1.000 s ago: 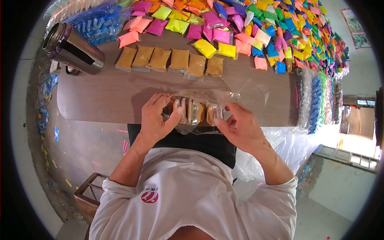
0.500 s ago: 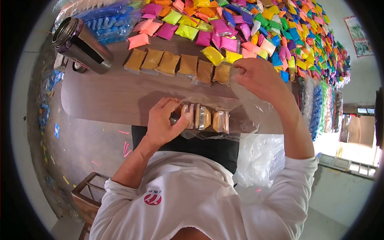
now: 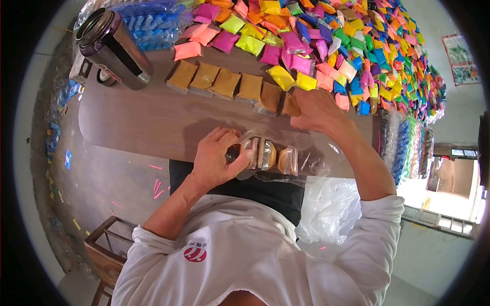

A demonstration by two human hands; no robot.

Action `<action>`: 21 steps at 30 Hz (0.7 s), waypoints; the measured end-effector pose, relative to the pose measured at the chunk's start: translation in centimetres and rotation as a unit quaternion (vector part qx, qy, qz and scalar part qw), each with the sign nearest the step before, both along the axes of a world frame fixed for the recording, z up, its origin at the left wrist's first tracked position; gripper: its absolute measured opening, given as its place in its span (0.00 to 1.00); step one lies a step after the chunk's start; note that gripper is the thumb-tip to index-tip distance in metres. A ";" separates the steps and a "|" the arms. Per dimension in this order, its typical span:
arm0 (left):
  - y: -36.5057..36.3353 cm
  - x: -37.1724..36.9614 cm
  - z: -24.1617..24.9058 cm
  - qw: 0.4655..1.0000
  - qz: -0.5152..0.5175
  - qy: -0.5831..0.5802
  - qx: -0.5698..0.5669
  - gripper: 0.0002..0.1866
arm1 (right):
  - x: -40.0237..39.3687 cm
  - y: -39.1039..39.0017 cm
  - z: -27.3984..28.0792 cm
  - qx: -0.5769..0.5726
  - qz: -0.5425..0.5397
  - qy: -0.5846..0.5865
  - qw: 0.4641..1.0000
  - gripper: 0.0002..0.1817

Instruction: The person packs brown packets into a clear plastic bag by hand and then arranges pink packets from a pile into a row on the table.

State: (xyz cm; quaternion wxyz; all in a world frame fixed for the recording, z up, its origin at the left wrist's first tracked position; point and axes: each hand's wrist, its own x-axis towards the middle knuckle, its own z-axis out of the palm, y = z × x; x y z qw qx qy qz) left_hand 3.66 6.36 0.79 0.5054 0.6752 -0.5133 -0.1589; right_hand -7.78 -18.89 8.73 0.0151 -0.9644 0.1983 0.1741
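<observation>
Several brown packets stand on edge in a clear plastic bag near the table's front edge. My left hand is closed round the left end of this group, thumb on the nearest packet. Behind them, a row of flat brown packets crosses the table. My right hand is at the right end of that row, its fingers on the last brown packet, which they partly cover. The fingertips beneath that hand are hidden.
A steel flask stands at the table's left, its cap beside it. Colourful packets are heaped along the back and right. Clear plastic hangs below the front edge. A wooden stool is at lower left.
My right hand has come down onto the rightmost packet of the row. My left hand remains at the bagged group. The view has shifted slightly.
</observation>
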 end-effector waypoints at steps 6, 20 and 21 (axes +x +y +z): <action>-0.1 -0.1 -0.4 1.000 0.015 -0.015 -0.023 0.17 | 2.2 2.7 0.6 0.061 -0.011 -0.088 0.994 0.21; 0.0 -0.2 -0.5 1.000 0.004 -0.007 -0.013 0.15 | 4.5 2.5 -0.3 0.015 0.017 -0.040 0.999 0.20; 0.1 -0.2 -0.6 1.000 0.006 -0.010 -0.019 0.15 | 4.0 2.8 1.3 0.026 -0.004 -0.052 0.998 0.20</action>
